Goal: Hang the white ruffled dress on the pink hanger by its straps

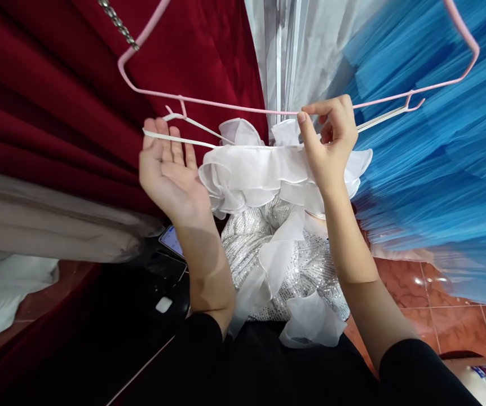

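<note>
A pink hanger (pixel 226 105) spans the upper part of the view. My right hand (pixel 331 135) pinches its lower bar between thumb and forefinger, right of the middle. My left hand (pixel 173 169) is palm up with its fingers apart, under the end of a white strap (pixel 179 139) that lies across the fingers. A second white strap (pixel 376 118) runs to the hanger's right hook. Between my hands is a garment with a white ruffled top (pixel 255 169) and a silver sequined body (pixel 247 242), which lies over my lap.
Dark red cloth (pixel 209 51) hangs at the left and blue tulle (pixel 437 169) at the right, with white fabric (pixel 323 45) between them. A phone (pixel 171 241) and a small white case (pixel 164 305) rest on a black surface at lower left. Tiled floor (pixel 454 321) shows at lower right.
</note>
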The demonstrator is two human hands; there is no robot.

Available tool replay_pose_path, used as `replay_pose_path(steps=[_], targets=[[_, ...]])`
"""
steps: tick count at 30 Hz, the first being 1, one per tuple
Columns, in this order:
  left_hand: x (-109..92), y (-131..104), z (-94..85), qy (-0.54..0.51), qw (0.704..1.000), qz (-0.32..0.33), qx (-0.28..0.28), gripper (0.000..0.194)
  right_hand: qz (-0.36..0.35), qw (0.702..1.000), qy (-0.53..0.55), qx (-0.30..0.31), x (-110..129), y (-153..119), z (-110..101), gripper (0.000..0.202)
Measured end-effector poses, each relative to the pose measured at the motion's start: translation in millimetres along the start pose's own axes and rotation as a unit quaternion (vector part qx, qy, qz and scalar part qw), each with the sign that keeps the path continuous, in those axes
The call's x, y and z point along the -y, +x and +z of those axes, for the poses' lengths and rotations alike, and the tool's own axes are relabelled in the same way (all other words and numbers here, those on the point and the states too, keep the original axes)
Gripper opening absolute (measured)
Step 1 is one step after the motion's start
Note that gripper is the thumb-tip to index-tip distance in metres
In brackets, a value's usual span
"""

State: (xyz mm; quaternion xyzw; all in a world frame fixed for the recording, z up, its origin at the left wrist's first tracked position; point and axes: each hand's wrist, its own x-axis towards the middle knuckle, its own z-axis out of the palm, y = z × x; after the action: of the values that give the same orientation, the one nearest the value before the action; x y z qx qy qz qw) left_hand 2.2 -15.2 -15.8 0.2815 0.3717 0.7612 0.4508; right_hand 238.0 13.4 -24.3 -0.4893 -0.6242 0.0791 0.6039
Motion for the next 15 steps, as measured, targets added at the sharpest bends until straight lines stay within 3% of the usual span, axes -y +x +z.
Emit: replay_pose_path(steps=[4, 8, 15], targets=[[8, -1, 9.0, 0.043, 0.993, 0.106, 0.041, 0.062, -0.009, 1.000, 0.000, 0.014, 2, 3, -4, 0.041], [15, 13, 16.8, 0.073, 0.975, 0.208, 0.014, 0.069, -0.019, 1.000, 0.000, 0.023, 4, 4, -7, 0.041], [20, 7, 23.0, 0.086, 0.991, 0.098, 0.018, 0.062, -0.015, 1.000, 0.007, 0.004, 1, 5, -11, 0.039]])
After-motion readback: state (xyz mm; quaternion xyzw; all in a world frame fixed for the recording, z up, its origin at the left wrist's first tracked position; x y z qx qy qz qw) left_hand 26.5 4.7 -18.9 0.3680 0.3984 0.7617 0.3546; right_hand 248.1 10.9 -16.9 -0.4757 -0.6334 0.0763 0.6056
